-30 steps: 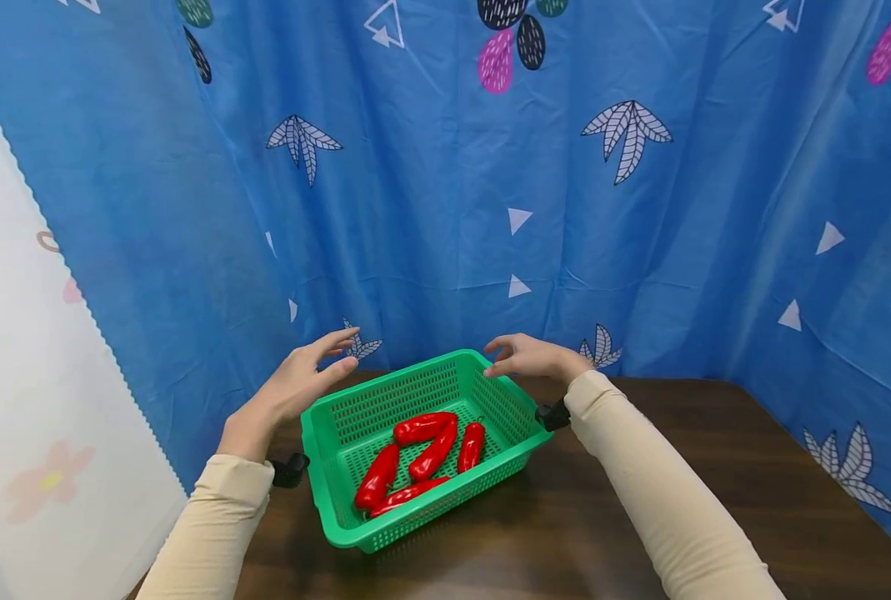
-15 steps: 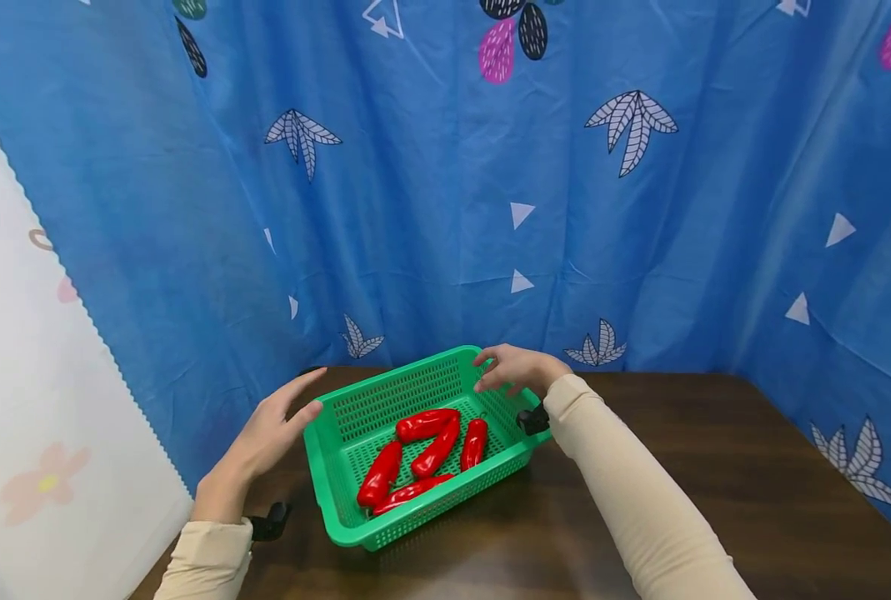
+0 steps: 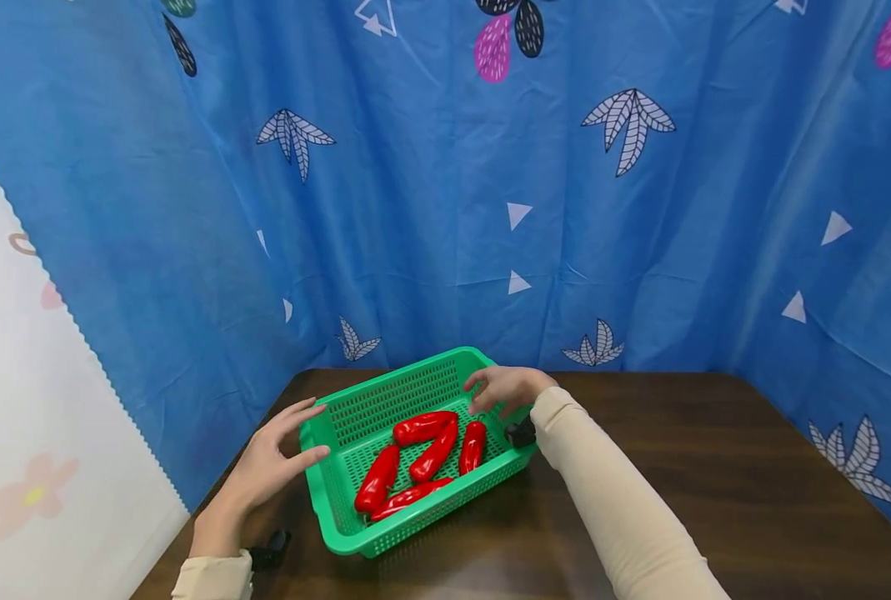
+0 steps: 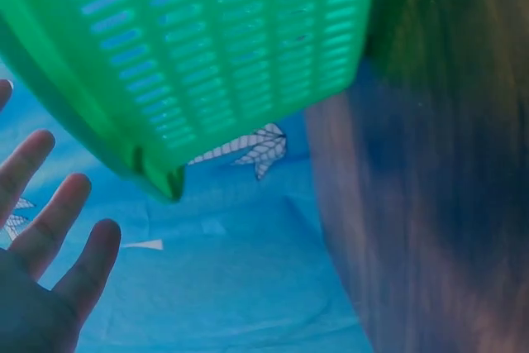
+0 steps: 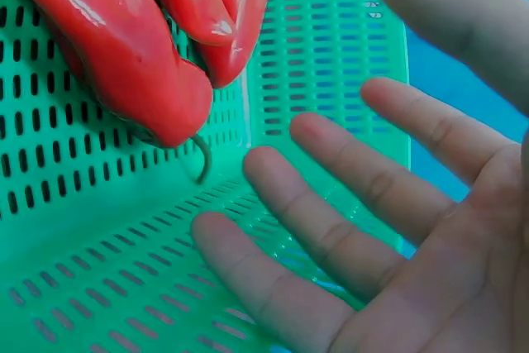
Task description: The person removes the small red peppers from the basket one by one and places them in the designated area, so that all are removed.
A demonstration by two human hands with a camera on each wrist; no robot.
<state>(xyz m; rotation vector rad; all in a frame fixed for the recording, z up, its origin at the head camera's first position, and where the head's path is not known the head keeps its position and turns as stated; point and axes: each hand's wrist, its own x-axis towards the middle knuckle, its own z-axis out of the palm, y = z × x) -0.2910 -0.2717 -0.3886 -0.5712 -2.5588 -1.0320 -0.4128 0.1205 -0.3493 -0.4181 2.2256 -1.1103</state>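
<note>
Left hand (image 3: 268, 458) and right hand (image 3: 508, 387) have sunk since a second ago, above a dark table (image 3: 640, 467) that stretches widely rightward. Between them the green basket (image 3: 445, 503) slants from near left to far right. Left thumb and fingers stand apart beside its left rim, contact unclear; right fingers spread over its right end. Inside lie five red peppers (image 3: 436, 450), the rightmost pepper (image 3: 472, 447) nearly front-to-back, stem away.

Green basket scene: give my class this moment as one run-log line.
green basket: on wooden table, five red peppers inside | left grip: empty, beside basket | right grip: empty, over basket
</note>
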